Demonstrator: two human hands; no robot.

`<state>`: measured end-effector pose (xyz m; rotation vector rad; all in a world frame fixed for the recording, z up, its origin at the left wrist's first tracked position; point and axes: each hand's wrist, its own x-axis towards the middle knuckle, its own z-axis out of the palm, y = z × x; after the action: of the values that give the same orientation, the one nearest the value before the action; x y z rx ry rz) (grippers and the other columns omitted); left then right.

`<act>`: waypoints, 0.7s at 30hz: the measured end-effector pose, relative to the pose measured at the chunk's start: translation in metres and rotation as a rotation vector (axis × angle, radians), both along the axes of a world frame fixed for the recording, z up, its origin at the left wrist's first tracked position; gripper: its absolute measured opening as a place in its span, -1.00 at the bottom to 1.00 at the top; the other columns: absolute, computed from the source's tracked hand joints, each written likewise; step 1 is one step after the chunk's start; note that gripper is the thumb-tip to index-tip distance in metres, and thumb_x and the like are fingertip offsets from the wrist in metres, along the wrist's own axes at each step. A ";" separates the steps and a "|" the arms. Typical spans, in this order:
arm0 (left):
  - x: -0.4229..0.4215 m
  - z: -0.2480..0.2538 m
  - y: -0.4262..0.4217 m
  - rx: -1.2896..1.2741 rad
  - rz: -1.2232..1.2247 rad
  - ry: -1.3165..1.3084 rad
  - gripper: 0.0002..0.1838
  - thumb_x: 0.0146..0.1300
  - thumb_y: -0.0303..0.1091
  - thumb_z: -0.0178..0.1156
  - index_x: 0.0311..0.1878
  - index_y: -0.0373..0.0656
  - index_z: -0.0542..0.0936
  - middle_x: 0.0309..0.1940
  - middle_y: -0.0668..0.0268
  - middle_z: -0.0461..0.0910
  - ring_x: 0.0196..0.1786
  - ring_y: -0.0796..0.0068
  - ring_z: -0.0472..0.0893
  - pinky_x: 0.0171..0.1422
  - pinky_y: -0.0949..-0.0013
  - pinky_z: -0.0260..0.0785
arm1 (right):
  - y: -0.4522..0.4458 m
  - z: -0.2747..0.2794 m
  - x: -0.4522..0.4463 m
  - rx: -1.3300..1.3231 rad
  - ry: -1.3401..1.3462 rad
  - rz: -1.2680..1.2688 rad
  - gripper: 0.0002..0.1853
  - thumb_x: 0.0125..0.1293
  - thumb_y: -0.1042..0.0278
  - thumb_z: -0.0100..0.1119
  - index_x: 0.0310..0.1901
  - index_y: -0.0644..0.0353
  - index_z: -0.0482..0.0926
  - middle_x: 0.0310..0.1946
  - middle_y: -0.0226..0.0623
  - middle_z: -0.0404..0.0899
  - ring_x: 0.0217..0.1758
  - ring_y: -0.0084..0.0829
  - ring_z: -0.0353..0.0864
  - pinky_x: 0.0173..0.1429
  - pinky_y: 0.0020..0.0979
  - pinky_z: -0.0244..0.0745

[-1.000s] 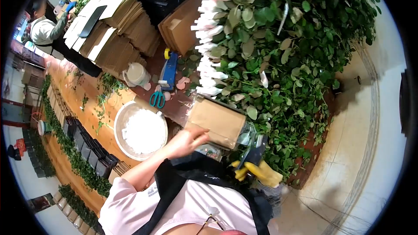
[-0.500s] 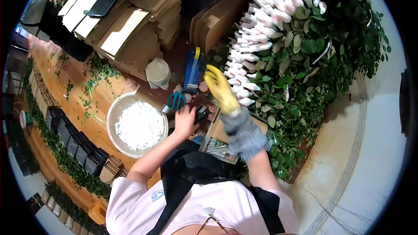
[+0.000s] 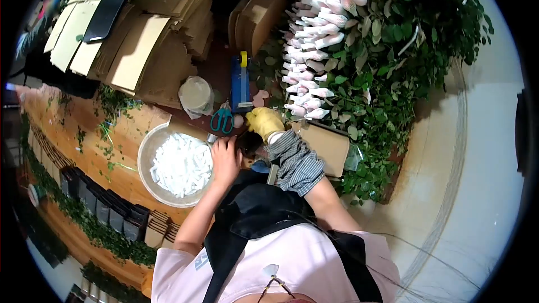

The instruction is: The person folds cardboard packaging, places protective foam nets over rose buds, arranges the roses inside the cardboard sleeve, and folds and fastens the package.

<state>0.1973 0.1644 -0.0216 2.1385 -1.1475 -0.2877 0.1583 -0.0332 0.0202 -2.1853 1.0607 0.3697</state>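
My bare left hand lies low over the work surface, fingers stretched and slightly apart, beside the tub of white foam pieces. Just above its fingertips are teal-handled scissors. My right hand, in a yellow glove with a grey checked sleeve cover, has its fingers curled down; what they hold, if anything, is hidden. Between the hands sits a dark object, mostly covered and hard to make out. A blue tape dispenser with a yellow roll stands just beyond the glove.
Rose stems with netted pale pink heads are piled at right, their leaves spreading outward. Stacked cardboard sheets carry a black phone. A wrapped round container and a cardboard piece lie nearby.
My gloved right hand has come down and left from beside the roses, its fingers curling, toward the dark object. My left hand has shifted slightly left. The view has shifted a little.
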 end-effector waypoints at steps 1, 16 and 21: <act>0.007 0.001 0.002 0.005 -0.021 -0.008 -0.50 0.12 -0.39 0.28 0.18 -0.22 0.52 0.03 0.04 0.48 0.15 -0.03 0.43 0.26 0.00 0.29 | 0.006 0.012 0.002 -0.206 0.118 0.061 -0.61 0.40 -0.05 0.08 -0.23 0.11 0.71 -0.46 -0.31 0.73 -0.32 -0.23 0.72 -0.14 -0.22 0.57; 0.020 -0.007 -0.003 -0.058 -0.083 0.182 -0.75 0.26 -0.46 0.22 0.01 -0.24 0.64 -0.05 0.05 0.58 0.10 0.00 0.49 0.26 0.08 0.32 | -0.035 0.117 -0.222 0.327 0.500 0.135 -0.52 0.50 -0.02 0.09 0.10 0.29 0.61 -0.15 -0.20 0.72 -0.19 -0.42 0.71 -0.04 -0.42 0.61; 0.020 -0.004 0.002 -0.054 -0.036 0.224 -0.79 0.26 -0.47 0.23 -0.05 -0.23 0.66 -0.10 0.06 0.63 0.03 -0.03 0.56 0.24 0.11 0.35 | -0.035 0.141 -0.129 0.400 -0.165 0.138 -0.51 0.48 0.08 0.15 0.25 0.28 0.51 -0.02 -0.21 0.68 -0.05 -0.45 0.65 0.03 -0.45 0.56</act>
<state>0.2174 0.1669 -0.0260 1.9835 -1.0525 -0.4941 0.0290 -0.0685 0.1610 -1.8946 0.6806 0.4158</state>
